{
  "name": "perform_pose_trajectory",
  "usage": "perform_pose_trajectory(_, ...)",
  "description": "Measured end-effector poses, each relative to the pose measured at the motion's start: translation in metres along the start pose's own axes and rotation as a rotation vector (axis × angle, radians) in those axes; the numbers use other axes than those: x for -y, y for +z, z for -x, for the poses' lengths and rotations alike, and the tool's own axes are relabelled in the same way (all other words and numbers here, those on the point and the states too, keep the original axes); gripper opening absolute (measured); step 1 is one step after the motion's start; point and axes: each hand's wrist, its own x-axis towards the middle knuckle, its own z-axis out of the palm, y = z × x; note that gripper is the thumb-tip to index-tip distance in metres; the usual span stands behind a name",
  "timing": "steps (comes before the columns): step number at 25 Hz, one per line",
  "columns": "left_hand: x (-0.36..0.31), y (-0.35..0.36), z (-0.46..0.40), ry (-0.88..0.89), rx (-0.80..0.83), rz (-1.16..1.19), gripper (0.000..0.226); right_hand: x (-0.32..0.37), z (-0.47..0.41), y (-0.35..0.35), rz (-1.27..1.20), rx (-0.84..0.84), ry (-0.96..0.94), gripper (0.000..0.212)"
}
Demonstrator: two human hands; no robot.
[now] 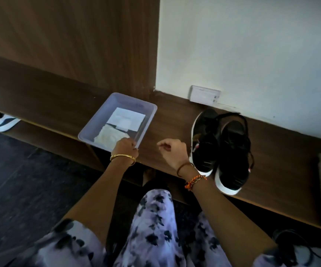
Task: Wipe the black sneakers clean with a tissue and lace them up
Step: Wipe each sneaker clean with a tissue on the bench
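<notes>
From the head view, I see the 2 black sneakers point(221, 149) standing side by side on the wooden desk point(171, 122), heels toward the white wall point(252, 45) and toes at the front edge, touching each other. I read that placing as convenient: toes forward puts the lace area within reach of both hands. Loose laces lie across the right shoe and hang down its outer side, so lacing is not yet done.

To their left sits a pale plastic tray point(98, 126), angled, with its near corner at the desk edge. Inside it lie a flat white folded tissue point(126, 119) and a crumpled whitish sheet point(109, 136) nearer me. Keeping the wiping material in a tray beside the shoes keeps it together and close.

My left hand point(125, 148) is at the tray's near rim, its fingers point(129, 142) curled over the edge; I judge it is gripping the rim, perhaps to steady or pull the tray, though contact with the crumpled sheet I cannot rule out. My right hand point(172, 151) hovers between tray and sneakers, fingers loosely curled, holding nothing that I can see.

I judge the task is at its start: fetching a tissue comes before wiping.
</notes>
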Motion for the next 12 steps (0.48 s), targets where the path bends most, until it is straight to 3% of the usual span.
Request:
perform_pose_trajectory(9, 0.074, -0.029, -0.088, -0.172, -0.09, 0.027, 0.036, 0.032, -0.096, 0.1, 0.051, 0.148, 0.004, 0.017)
perform_pose_trajectory(12, 0.093, -0.033, -0.108, -0.214, -0.081, -0.098, 0.034, 0.029, -0.117, 0.127, 0.065, 0.221, -0.004, 0.019)
